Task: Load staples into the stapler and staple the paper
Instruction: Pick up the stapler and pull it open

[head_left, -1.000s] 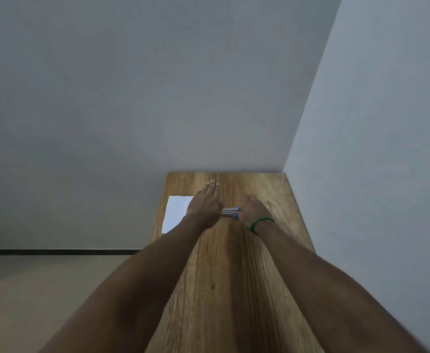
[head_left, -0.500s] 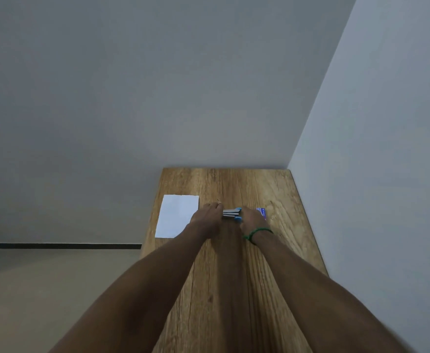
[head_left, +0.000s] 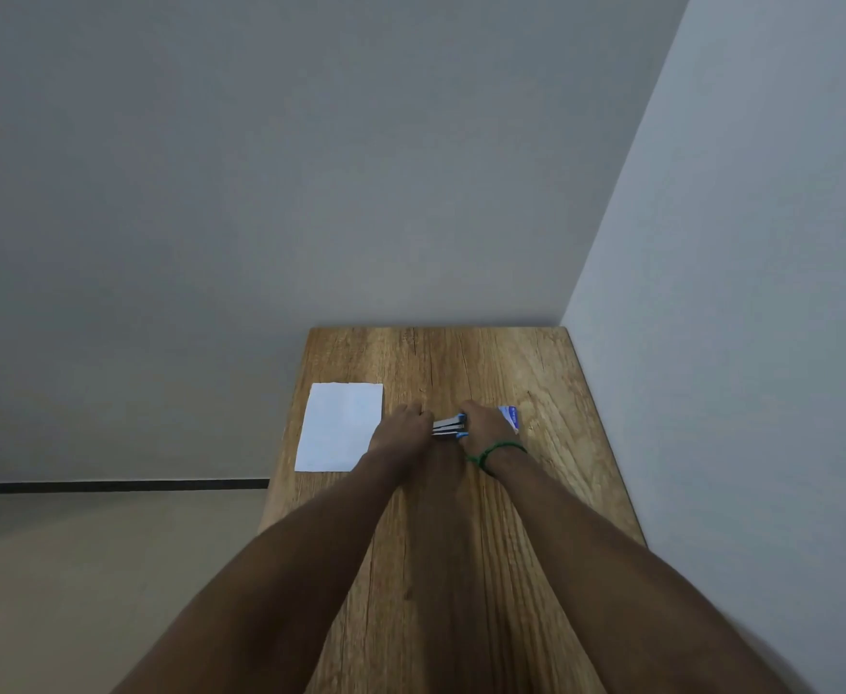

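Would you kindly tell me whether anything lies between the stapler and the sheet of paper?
Only the left hand, which holds the left end of the stapler, sits between it and the paper. No other object shows on that strip of table.
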